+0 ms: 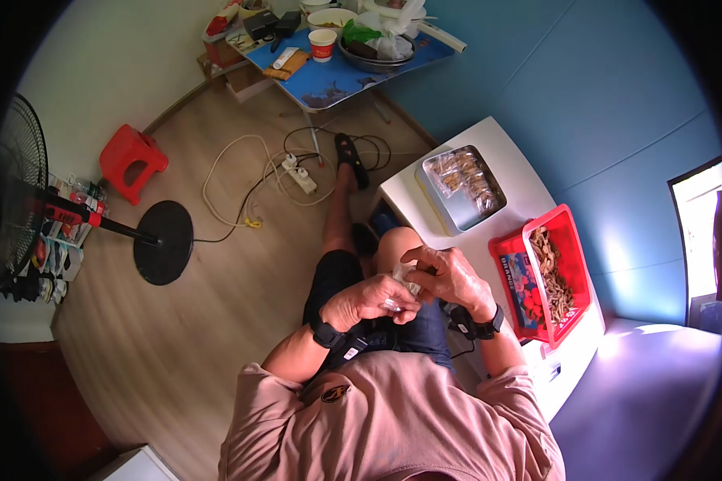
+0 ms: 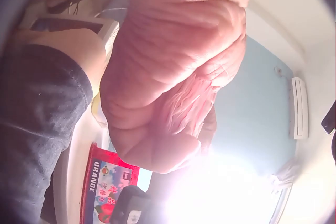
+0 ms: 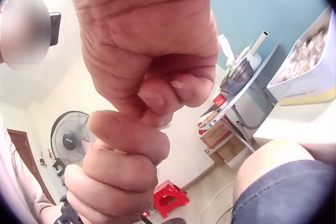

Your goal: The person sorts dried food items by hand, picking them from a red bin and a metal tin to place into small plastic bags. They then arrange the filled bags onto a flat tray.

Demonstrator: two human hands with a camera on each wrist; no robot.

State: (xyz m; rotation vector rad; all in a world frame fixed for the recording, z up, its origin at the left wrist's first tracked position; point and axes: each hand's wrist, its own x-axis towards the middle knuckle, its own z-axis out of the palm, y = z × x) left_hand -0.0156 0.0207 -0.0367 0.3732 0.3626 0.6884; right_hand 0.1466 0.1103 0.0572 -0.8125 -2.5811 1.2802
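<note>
Narrow strip between open tin (image 1: 435, 200) and red basket (image 1: 583, 258), raised walls alongside

Head cam: up high, looks down/fwd past shirt (image 1: 393, 409) to floor (image 1: 184, 353). L wrist cam: v. close on L hand (image 2: 168, 66), angled up twd wall (image 2: 252, 108). R wrist cam: close on R hand (image 3: 149, 40), tilted. Head/L share basket (image 1: 523, 293); head/R share fan (image 3: 72, 141), stool (image 3: 169, 199).
</note>
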